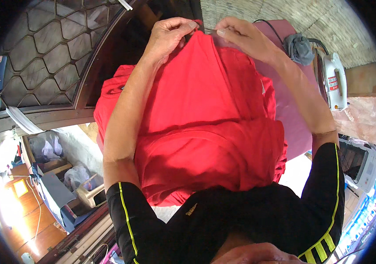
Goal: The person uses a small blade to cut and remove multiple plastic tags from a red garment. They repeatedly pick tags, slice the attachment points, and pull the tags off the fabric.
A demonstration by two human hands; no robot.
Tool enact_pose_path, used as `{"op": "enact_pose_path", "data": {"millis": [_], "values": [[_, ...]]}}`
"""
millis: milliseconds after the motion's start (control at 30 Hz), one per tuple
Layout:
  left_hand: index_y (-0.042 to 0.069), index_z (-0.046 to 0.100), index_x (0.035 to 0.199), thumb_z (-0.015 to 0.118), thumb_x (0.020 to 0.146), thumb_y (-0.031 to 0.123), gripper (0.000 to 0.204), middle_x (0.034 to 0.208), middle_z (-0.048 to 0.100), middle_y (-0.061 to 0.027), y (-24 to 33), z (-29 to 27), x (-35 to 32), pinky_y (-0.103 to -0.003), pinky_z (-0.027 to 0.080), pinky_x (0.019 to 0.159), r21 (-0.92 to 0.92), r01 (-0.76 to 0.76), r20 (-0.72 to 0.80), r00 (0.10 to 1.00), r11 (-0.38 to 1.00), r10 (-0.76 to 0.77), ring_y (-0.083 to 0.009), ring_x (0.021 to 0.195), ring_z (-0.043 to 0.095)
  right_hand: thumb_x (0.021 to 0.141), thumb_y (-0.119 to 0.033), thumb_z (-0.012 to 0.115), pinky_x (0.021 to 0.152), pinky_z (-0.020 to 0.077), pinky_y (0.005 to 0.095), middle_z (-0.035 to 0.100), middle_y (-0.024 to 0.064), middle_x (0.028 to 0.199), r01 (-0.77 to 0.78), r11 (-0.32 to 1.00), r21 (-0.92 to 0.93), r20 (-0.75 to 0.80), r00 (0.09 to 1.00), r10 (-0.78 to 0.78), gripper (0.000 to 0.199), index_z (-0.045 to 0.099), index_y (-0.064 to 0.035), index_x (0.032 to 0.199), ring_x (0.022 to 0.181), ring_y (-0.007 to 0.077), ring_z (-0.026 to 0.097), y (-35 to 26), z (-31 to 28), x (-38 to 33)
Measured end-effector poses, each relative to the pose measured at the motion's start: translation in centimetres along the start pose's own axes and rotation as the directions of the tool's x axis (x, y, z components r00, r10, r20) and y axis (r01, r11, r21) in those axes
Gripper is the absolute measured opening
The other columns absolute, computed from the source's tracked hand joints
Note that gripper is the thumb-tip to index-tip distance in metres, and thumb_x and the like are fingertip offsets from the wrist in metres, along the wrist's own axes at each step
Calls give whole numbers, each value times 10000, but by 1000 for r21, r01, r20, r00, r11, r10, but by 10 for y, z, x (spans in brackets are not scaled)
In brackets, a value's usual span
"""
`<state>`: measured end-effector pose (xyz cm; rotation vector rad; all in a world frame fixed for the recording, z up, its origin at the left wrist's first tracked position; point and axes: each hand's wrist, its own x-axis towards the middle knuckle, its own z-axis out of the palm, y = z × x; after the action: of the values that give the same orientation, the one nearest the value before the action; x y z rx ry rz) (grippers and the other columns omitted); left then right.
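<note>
A red garment [188, 88], with a curved collar-like seam in its nearer half, lies spread in front of me. At its far tip my left hand [169, 37] is closed, thumb and fingers pinching a small gathered bit of the red fabric. My right hand [243, 36] is just to the right of that tip, apart from the left one. Its thumb and fingertips are pressed together. A faint thin line shows between the two hands, too fine to name. Whatever the right fingertips hold is too small to make out.
Beneath the garment is a mauve padded board [300, 94]. A white iron [335, 81] stands at its right, beside a bunched grey cloth [299, 49]. A dark metal lattice gate [49, 53] is at the far left. Lower left, a wooden box [62, 167] holds plastic bags.
</note>
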<state>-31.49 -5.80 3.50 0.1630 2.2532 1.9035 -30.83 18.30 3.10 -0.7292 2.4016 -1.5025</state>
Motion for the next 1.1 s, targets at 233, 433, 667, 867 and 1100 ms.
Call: {"op": "enact_pose_path", "data": {"millis": [233,433,667,867,1100], "values": [[49,764,1010,747,912,174,159,754,649,34,1,-3,-2,-208,370,500,25,-147,-39,988,989,148,-32,561,452,1019,-337,541,721,459,287,574,14,825,87,996,-24,63,994,-85,320,618,-26,1018,790,114,543,17,3,32],[55,765,1012,746,911,198,176,795,675,33,2,-6,-1,-208,378,514,89,-184,-29,982,979,187,-30,575,452,1042,-266,504,728,400,250,502,-28,832,134,991,11,181,974,-133,247,596,-38,1024,784,78,461,17,-1,46],[56,768,1002,740,908,207,179,835,705,19,1,-9,1,-213,388,528,76,-157,4,988,985,157,-38,592,464,1036,-288,504,710,387,240,497,-39,835,131,990,42,217,967,-137,239,587,-67,996,774,70,446,11,0,49],[54,772,1012,739,906,202,184,766,662,35,1,-11,1,-213,387,531,32,-102,24,995,994,101,-42,584,460,1041,-334,486,615,309,215,475,-63,803,-79,988,132,255,966,44,264,606,-100,1020,709,40,391,14,-8,38],[41,737,969,640,988,147,145,812,668,8,-9,-13,8,-238,453,623,79,-108,51,993,991,104,-75,689,555,1038,-365,476,552,254,196,489,-66,790,-96,982,163,275,960,48,310,626,-95,1062,671,15,358,4,-7,36]]}}
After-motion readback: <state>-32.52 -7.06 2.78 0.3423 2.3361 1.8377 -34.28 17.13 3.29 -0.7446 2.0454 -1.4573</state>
